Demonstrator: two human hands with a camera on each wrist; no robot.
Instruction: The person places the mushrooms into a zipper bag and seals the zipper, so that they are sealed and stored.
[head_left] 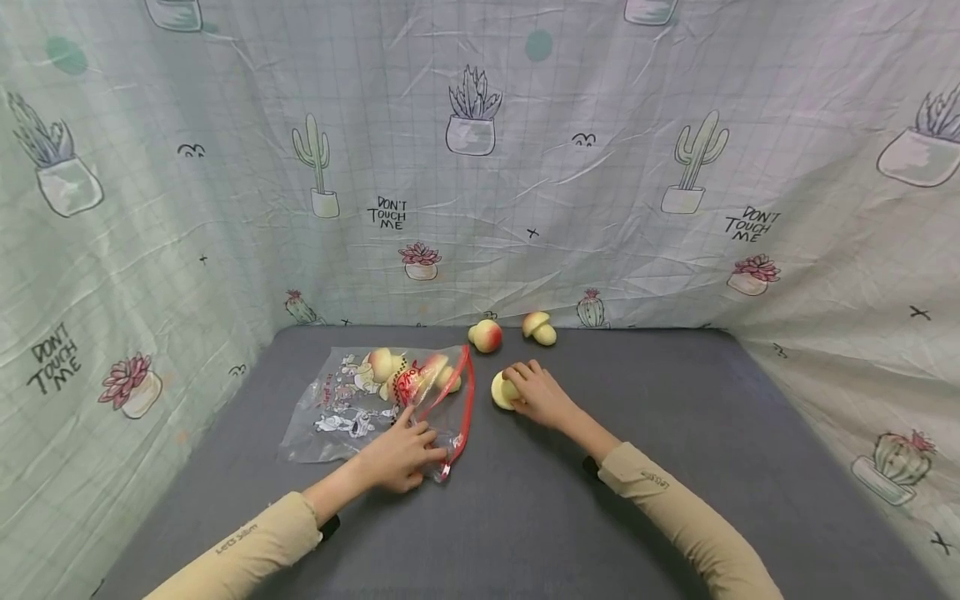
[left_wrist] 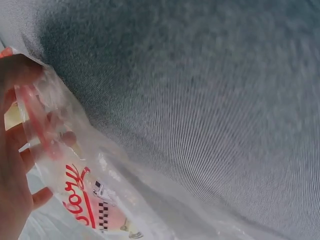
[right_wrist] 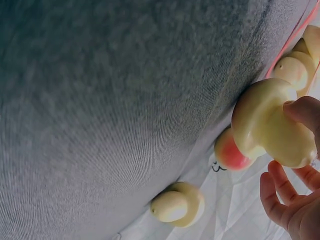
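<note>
My right hand (head_left: 542,395) grips a pale yellow toy mushroom (head_left: 502,392) by its stem, just right of the bag's red-edged mouth. In the right wrist view the thumb lies on the stem of this mushroom (right_wrist: 265,120), with its rounded cap facing away from the palm. A clear plastic zip bag (head_left: 307,433) with red printing lies flat on the left, holding several mushrooms (head_left: 382,363). My left hand (head_left: 401,457) holds the bag near its mouth, thumb and fingers about the plastic. In the left wrist view some fingertips show blurred through the film.
Two more mushrooms, one with a red cap (head_left: 490,336) and one lying on its side (head_left: 540,328), are at the back of the dark grey table (head_left: 637,417). Behind them hangs a cloth (head_left: 525,192) printed with potted plants, which also runs along both sides.
</note>
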